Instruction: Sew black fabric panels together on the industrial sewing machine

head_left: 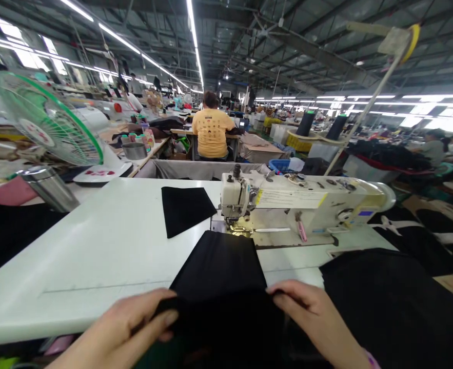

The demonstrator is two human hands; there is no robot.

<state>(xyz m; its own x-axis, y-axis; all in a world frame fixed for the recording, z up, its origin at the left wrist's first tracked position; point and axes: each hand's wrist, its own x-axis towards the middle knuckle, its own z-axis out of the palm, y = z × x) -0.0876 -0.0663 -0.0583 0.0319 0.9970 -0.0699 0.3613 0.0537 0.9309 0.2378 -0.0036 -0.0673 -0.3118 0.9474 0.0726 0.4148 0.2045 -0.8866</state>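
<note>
A black fabric piece (222, 261) stretches between my two hands over the front edge of the white sewing table (106, 246). My left hand (134, 323) pinches its left edge between thumb and fingers. At the right edge, my right hand (307, 307) grips the cloth the same way. The fabric's far end lies flat just before the needle area of the sewing machine (288, 205). Its near part hangs toward me in dark shadow. Another black fabric piece (185, 207) lies flat left of the machine head.
More black cloth (395, 302) covers the table's right side. A steel thermos (51, 188) and a green-rimmed fan (45, 123) stand at the left. Pink-handled snips (300, 229) rest against the machine. Ahead, a person in a yellow shirt (212, 130) sits facing away.
</note>
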